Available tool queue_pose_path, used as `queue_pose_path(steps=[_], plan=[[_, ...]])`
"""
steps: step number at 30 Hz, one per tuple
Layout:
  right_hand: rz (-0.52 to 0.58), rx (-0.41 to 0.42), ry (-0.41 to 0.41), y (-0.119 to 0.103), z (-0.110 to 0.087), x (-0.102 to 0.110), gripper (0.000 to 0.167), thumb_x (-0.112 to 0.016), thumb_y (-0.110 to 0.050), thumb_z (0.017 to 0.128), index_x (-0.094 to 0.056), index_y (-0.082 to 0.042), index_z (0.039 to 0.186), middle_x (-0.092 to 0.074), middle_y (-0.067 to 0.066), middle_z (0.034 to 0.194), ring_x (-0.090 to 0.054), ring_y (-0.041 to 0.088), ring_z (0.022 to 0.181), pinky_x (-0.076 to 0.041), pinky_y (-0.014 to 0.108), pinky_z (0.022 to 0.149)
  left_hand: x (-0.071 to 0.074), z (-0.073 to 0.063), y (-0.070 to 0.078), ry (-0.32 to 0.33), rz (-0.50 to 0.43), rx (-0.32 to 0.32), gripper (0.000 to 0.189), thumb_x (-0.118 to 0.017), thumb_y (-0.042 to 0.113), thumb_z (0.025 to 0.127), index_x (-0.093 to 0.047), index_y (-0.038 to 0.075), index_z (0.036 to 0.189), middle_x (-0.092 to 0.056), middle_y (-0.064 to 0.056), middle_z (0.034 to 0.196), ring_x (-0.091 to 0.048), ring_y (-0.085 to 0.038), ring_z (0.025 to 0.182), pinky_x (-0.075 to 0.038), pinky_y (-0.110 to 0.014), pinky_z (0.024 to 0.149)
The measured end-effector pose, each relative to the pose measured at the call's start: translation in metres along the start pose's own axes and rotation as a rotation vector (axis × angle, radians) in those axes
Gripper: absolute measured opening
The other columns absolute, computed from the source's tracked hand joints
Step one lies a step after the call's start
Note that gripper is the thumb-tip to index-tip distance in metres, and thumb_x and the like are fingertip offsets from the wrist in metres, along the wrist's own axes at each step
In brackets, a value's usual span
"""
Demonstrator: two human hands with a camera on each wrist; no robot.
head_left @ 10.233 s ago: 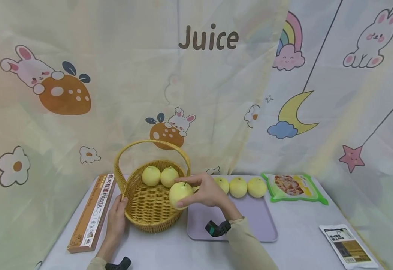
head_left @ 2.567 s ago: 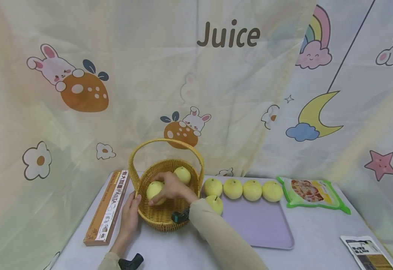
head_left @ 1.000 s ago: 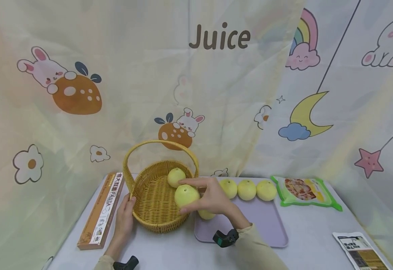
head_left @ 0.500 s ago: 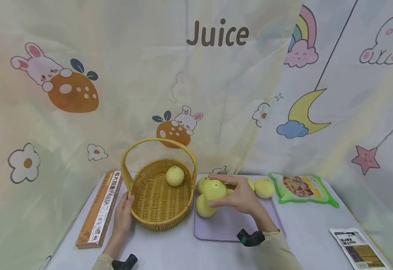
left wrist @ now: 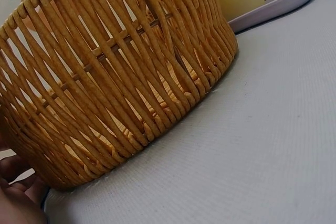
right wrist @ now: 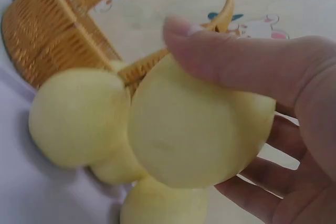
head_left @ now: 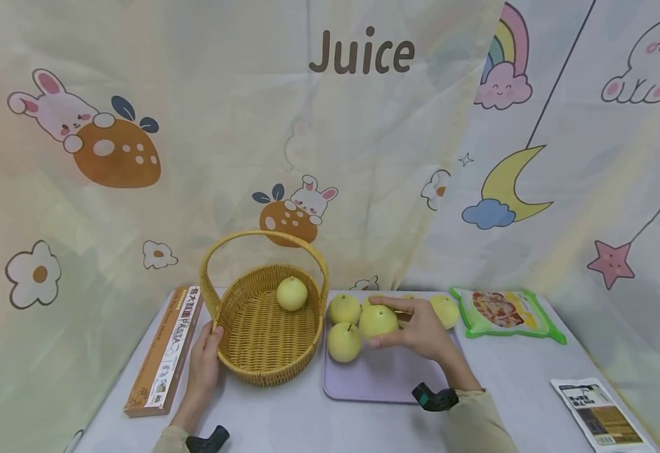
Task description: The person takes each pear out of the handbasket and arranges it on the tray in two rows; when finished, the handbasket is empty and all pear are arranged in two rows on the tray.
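In the head view my right hand (head_left: 423, 333) grips a round yellow pear (head_left: 379, 321) over the purple tray (head_left: 386, 385), thumb on the near side and fingers behind. Just left of it another pear (head_left: 344, 342) rests on the tray, its stem upward. The right wrist view shows the held pear (right wrist: 194, 124) close up, overlapping the others. My left hand (head_left: 204, 363) holds the left side of the wicker basket (head_left: 267, 371), near the foot of its arched handle. Inside the basket one pear (head_left: 292, 294) lies against the back right wall.
Along the tray's back edge stands a row of pears, partly hidden by my right hand; its left end pear (head_left: 343, 308) shows. A long pasta box (head_left: 162, 352) lies left of the basket. On the right are a green-edged food packet (head_left: 505, 313) and a white-and-brown pouch (head_left: 601, 412).
My right hand has carried the pear from the basket's right rim rightward and down over the tray. Ten seconds ago two pears lay in the basket. The left hand keeps its hold.
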State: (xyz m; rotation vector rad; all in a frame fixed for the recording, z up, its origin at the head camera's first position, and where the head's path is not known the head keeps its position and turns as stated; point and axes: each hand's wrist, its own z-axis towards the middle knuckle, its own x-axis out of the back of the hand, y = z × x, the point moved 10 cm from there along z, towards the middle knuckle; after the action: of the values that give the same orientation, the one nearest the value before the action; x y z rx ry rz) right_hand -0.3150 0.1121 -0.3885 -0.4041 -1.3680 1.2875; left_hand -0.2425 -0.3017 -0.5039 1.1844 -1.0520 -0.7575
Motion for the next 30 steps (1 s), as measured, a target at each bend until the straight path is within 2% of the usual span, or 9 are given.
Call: queue_pose_path(steps=[8, 12, 18, 22, 30], plan=[[-0.125, -0.04, -0.008, 0.016, -0.003, -0.002, 0.075, -0.104, -0.033, 0.063, -0.077, -0.022, 0.132, -0.072, 0.0, 0.139, -0.061, 0.031, 0.138, -0.055, 0.056, 0.11, 0.0, 0.0, 0.001, -0.001, 0.01, -0.005, 0.068, -0.029, 0.052, 0.114, -0.028, 0.009, 0.167, -0.035, -0.02, 0.169, -0.03, -0.04, 0.159, -0.021, -0.057, 0.132], [-0.195, -0.032, -0.003, 0.021, -0.004, -0.003, 0.075, -0.105, -0.035, 0.063, -0.076, -0.021, 0.131, -0.074, 0.0, 0.136, -0.064, 0.032, 0.133, -0.056, 0.057, 0.107, -0.001, 0.0, 0.001, -0.006, 0.003, -0.009, 0.068, -0.03, 0.051, 0.114, -0.028, 0.009, 0.167, -0.035, -0.02, 0.169, -0.03, -0.04, 0.16, -0.021, -0.058, 0.132], [-0.266, -0.023, 0.002, 0.029, -0.002, -0.008, 0.074, -0.106, -0.029, 0.06, -0.078, -0.016, 0.127, -0.077, 0.003, 0.129, -0.069, 0.027, 0.12, -0.061, 0.052, 0.099, 0.0, 0.0, 0.001, 0.001, -0.002, -0.008, 0.068, -0.03, 0.051, 0.114, -0.029, 0.008, 0.167, -0.036, -0.021, 0.169, -0.03, -0.04, 0.16, -0.021, -0.058, 0.132], [-0.295, -0.019, -0.025, 0.033, 0.0, -0.014, 0.073, -0.106, -0.029, 0.059, -0.078, -0.013, 0.125, -0.078, 0.003, 0.123, -0.07, 0.023, 0.111, -0.061, 0.052, 0.095, 0.0, 0.001, 0.0, 0.003, -0.007, -0.008, 0.068, -0.03, 0.051, 0.114, -0.028, 0.009, 0.167, -0.034, -0.02, 0.17, -0.027, -0.039, 0.161, -0.02, -0.057, 0.133], [-0.363, -0.083, -0.031, 0.041, 0.0, -0.019, 0.073, -0.107, -0.031, 0.056, -0.079, -0.015, 0.122, -0.077, -0.004, 0.114, -0.06, 0.014, 0.094, -0.054, 0.037, 0.085, 0.0, 0.002, 0.0, -0.007, -0.019, -0.008, 0.067, -0.031, 0.051, 0.114, -0.027, 0.011, 0.168, -0.033, -0.019, 0.171, -0.027, -0.038, 0.161, -0.02, -0.057, 0.133]])
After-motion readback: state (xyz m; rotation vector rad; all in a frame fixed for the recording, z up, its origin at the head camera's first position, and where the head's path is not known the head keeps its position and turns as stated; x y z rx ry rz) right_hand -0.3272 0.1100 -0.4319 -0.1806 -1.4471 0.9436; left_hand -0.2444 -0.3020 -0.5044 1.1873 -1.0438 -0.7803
